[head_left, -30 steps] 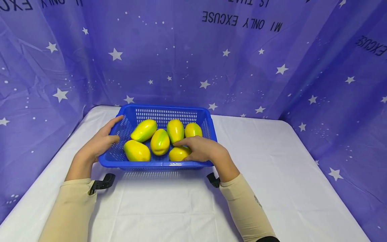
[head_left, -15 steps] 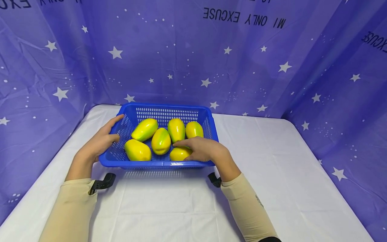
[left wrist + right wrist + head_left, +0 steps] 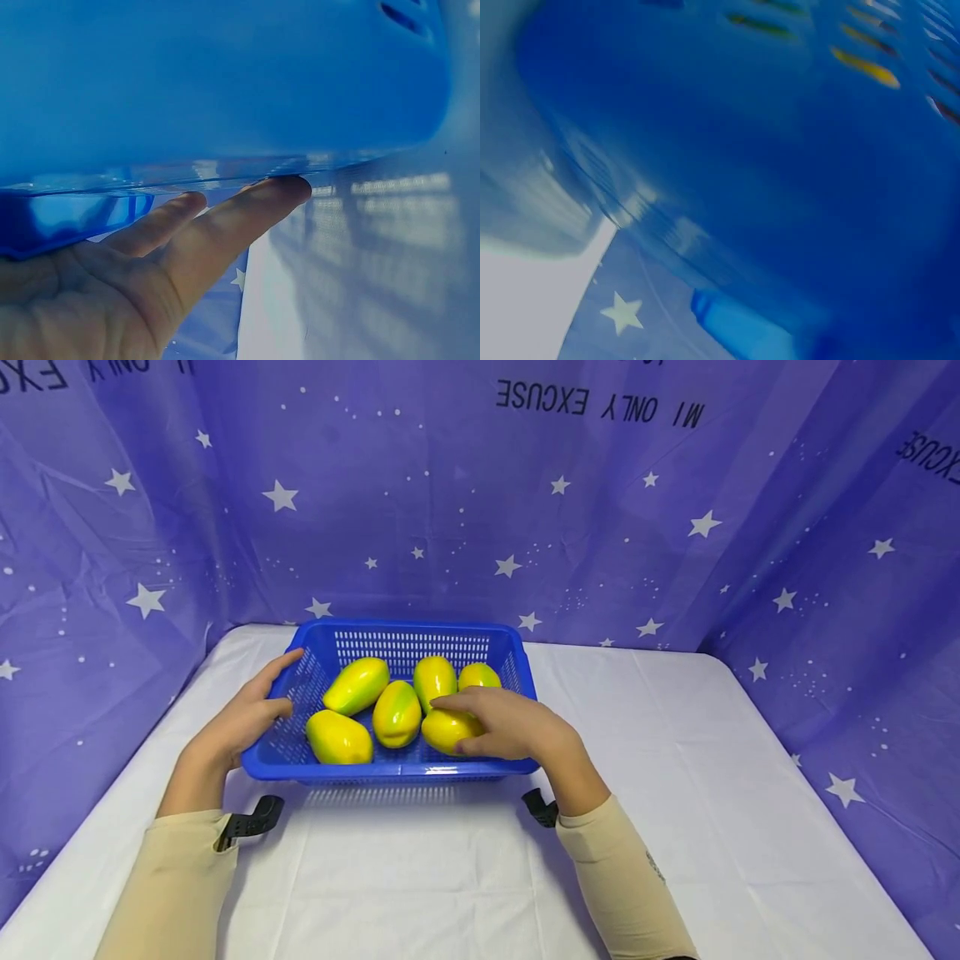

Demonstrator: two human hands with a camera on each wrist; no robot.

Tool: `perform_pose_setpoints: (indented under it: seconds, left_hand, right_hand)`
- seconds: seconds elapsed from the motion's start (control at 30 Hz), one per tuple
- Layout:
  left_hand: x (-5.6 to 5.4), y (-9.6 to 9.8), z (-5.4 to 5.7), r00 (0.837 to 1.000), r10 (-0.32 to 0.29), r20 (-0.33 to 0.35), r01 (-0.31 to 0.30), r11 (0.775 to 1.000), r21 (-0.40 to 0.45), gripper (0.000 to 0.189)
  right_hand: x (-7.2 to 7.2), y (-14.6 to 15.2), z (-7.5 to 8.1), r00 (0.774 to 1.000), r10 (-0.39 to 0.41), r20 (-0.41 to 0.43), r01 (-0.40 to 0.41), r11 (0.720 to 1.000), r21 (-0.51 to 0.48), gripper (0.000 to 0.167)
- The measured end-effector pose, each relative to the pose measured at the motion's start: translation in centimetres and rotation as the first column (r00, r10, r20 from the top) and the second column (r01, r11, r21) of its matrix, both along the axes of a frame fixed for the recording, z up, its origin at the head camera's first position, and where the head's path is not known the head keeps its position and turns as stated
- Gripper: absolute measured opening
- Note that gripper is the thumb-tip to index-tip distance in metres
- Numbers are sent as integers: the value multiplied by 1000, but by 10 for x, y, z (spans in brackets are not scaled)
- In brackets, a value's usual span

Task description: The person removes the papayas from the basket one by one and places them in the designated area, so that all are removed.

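Observation:
A blue plastic basket (image 3: 405, 770) with slotted walls holds several glossy yellow-green mangoes. At its left end my left hand (image 3: 236, 718) grips the rim, thumb reaching over the inside. In the left wrist view, extended fingers (image 3: 232, 232) lie against the basket's outside. My right hand (image 3: 513, 725) reaches over the front right of the basket and pinches a mango (image 3: 446, 731) between thumb and fingers. Near it are a mango (image 3: 434, 681) behind, one (image 3: 397, 714) to the left, and a partly covered one (image 3: 478, 675). The right wrist view shows mainly the basket's wall (image 3: 705, 150), the hand hidden.
Two more mangoes, a far one (image 3: 357, 686) and a near one (image 3: 339, 737), lie in the basket's left half. A white cloth (image 3: 405, 877) covers the table. Purple star-printed curtains (image 3: 420, 485) stand behind and along both sides.
The mango in my right hand has risen slightly within the basket, and that hand has shifted up with it. My left hand keeps its place at the rim.

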State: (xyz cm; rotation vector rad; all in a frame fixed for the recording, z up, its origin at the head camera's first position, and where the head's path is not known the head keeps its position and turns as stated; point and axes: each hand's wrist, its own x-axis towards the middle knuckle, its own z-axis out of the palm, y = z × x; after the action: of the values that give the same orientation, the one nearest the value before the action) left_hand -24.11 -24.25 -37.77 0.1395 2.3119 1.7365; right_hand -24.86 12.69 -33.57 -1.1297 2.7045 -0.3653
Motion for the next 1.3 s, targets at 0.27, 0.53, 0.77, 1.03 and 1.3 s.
perform_pose_setpoints:
  seconds: [0.27,0.53,0.77,1.03,1.3]
  left_hand:
    - [-1,0,-3,1000,-3,3,3,1000,-2,90]
    - [-2,-1,-2,1000,-11,-13,11,1000,15,90]
    - [1,-1,-4,1000,-14,1,13,999,39,90]
    - [2,0,-5,1000,-18,11,18,999,35,90]
    - [2,-3,-4,1000,-21,-23,20,1000,-10,89]
  right_hand:
    - [6,19,19,989,-28,-143,7,990,-143,62]
    - [9,32,32,973,-78,-215,32,977,-212,60]
    - [11,48,35,956,-148,-254,75,959,-275,60]
    - [8,74,38,937,-238,-257,126,913,-388,63]
    - [2,100,39,898,-354,-261,215,871,-442,64]
